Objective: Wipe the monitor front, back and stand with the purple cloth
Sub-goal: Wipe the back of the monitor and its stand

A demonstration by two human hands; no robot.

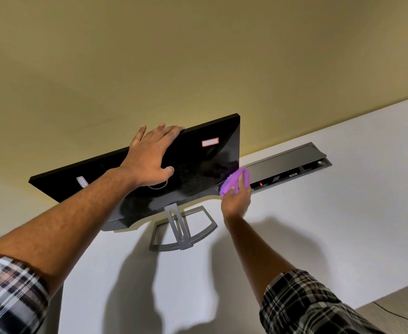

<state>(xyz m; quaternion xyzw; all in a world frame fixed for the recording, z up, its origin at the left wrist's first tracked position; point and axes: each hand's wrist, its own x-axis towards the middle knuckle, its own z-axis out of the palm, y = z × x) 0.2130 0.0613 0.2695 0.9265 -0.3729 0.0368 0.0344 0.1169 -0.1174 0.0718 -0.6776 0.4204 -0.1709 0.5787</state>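
A black monitor (pixel 198 162) stands on a white desk (pixel 318 225) with its glossy back toward me, tilted. Its grey stand (pixel 181 227) rests on the desk below it. My left hand (pixel 150 157) grips the monitor's top edge, fingers hooked over the rim and thumb on the back panel. My right hand (pixel 236 198) holds the bunched purple cloth (pixel 236 180) and presses it against the lower right corner of the monitor's back.
A grey cable tray with an open lid (pixel 292 162) is set into the desk behind the monitor, close to the cloth. A yellow wall rises behind the desk. A thin dark cable (pixel 396 314) lies on the floor at lower right.
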